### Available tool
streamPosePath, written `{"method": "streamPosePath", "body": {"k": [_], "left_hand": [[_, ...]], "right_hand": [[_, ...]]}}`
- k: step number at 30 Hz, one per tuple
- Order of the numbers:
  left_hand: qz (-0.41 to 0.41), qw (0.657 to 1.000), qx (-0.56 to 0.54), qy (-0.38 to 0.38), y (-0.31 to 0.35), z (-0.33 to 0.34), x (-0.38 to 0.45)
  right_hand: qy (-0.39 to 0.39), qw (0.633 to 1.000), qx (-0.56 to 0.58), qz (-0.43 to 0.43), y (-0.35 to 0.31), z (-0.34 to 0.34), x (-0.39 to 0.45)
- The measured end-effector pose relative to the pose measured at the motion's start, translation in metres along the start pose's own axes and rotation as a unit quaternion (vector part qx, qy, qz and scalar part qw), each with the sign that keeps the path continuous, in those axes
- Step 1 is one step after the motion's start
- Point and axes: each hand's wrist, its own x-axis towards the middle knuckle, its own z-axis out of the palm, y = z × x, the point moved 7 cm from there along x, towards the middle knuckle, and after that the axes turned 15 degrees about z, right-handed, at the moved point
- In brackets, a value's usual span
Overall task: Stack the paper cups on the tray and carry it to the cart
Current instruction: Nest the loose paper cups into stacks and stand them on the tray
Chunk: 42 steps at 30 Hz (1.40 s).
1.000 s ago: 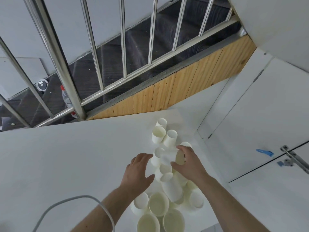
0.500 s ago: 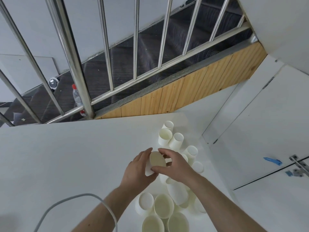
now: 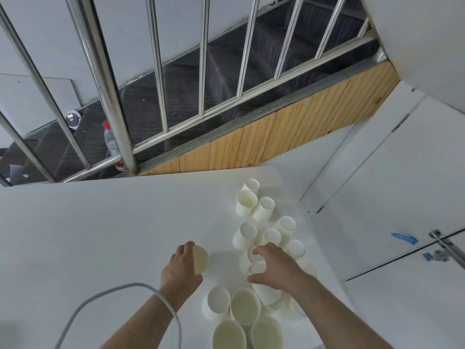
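Cups (image 3: 254, 250) scattered upright, all empty — left hand (image 3: 179, 269) fingers around one cup (image 3: 200, 259), right hand (image 3: 275, 269) fingers spread.

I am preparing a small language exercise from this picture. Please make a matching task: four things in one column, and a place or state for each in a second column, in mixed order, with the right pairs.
Things:
1. left hand
2. right hand
3. clear plastic bottle with a red cap
4. grey cable

Places or states:
A. stands behind the metal railing
B. loops over the left forearm
C. holds one white paper cup apart from the pile
D. reaches with spread fingers over the cluster of cups

Pairs: 1-C, 2-D, 3-A, 4-B
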Motion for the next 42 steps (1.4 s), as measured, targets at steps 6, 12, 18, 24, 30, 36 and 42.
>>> {"method": "streamPosePath", "body": {"k": [6,12,18,24,30,36,42], "left_hand": [[0.007,1.0,0.024,-0.012,-0.003,0.01,0.0],[0.029,0.999,0.045,-0.008,0.0,0.008,0.002],[0.134,0.99,0.022,0.044,0.027,-0.004,0.005],[0.198,0.971,-0.116,0.062,0.066,-0.016,0.002],[0.195,0.948,-0.221,0.122,0.079,-0.028,0.002],[0.192,0.951,-0.193,0.144,0.076,-0.033,0.005],[0.211,0.96,-0.089,0.164,0.076,-0.037,0.007]], "right_hand": [[-0.005,1.0,-0.021,0.008,0.002,0.01,0.002],[0.004,1.0,-0.007,0.011,0.002,0.01,0.003],[0.075,0.994,0.077,-0.002,-0.011,-0.033,0.001],[0.084,0.921,0.38,0.006,-0.015,-0.064,0.004],[-0.056,0.805,0.59,0.027,-0.026,-0.049,0.005],[0.004,0.857,0.514,0.03,-0.018,-0.043,0.009],[0.076,0.928,0.362,-0.054,-0.037,-0.042,0.002]]}}
